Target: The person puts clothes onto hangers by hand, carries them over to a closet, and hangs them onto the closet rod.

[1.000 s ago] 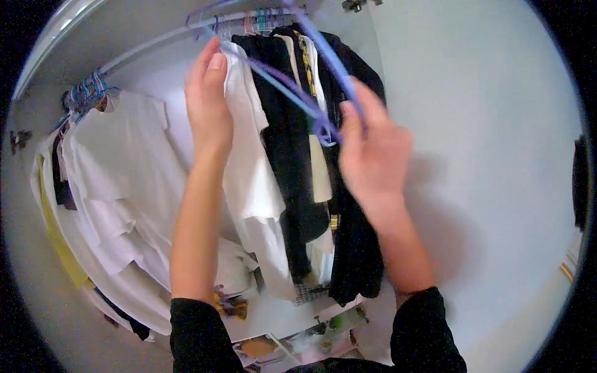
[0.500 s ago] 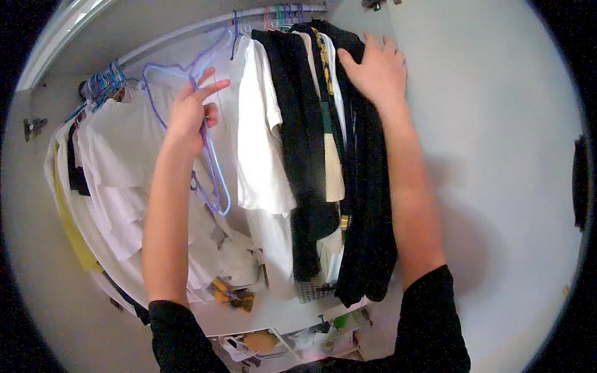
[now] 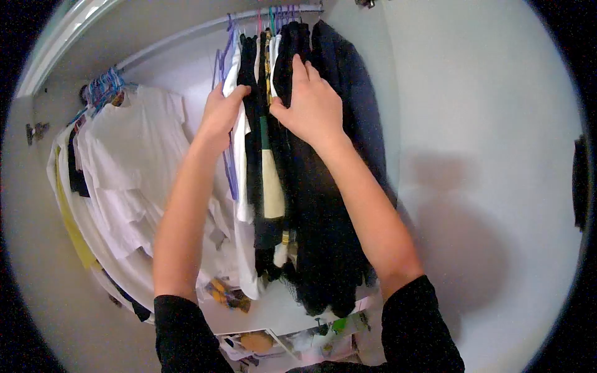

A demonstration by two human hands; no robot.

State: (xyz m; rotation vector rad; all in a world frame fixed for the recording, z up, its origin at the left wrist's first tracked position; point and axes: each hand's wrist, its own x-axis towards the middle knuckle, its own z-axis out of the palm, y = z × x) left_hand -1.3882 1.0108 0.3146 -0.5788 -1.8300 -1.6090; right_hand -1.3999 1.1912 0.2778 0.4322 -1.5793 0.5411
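Dark and light garments hang close together on the wardrobe rail (image 3: 186, 41). My left hand (image 3: 222, 115) is at the left side of this group, by a white garment (image 3: 242, 205) and the purple hangers (image 3: 231, 171); its thumb reaches over the white and black cloth, and the other fingertips are hidden. My right hand (image 3: 311, 102) lies on the black garments (image 3: 320, 205), fingers pointing up and the thumb apart to the left. A dark jacket (image 3: 357, 105) hangs separately to the right of that hand.
White shirts (image 3: 140, 143) and a yellow garment (image 3: 71, 217) hang at the left on blue hangers (image 3: 104, 86). Below are a shelf (image 3: 273, 311) with a patterned orange item (image 3: 227, 295), and a lower compartment with mixed items. A pale wall panel (image 3: 485, 124) stands at the right.
My left hand has moved right, bringing the purple hangers beside the clothes. My right hand has moved left from the wardrobe side, and the dark garments are bunched leftward, with a gap before the jacket.
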